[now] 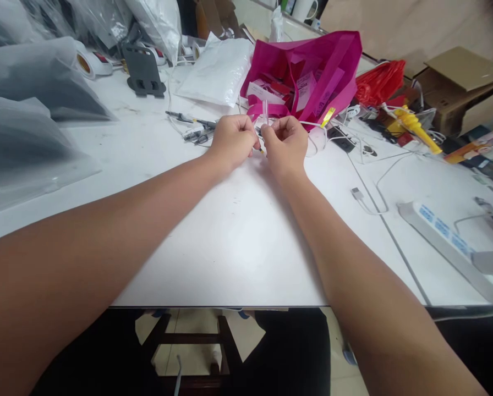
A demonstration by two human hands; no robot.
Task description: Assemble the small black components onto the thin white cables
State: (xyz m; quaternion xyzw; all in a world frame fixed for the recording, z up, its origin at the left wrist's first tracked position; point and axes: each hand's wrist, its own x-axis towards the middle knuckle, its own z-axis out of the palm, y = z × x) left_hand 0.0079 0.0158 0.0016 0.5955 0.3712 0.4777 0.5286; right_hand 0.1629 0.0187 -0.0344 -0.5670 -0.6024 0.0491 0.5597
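My left hand (233, 142) and my right hand (286, 144) are close together above the white table, both with fingers pinched. A clear plastic tube (265, 111), like a pen barrel, stands upright out of the right hand's fingers. My left fingers are closed on something small, mostly hidden by the hand. A thin dark piece with a yellowish end (262, 152) shows below the fingers, between the two hands. Several black and clear pens (200, 133) lie in a loose pile just left of my left hand.
Behind the hands are a pink bag (337, 66) full of packets and a white plastic mailer (219, 69). A black phone stand (142, 71) and grey plastic bags (36, 77) are on the left. A power strip (444, 236) and a USB cable (357, 193) lie to the right.
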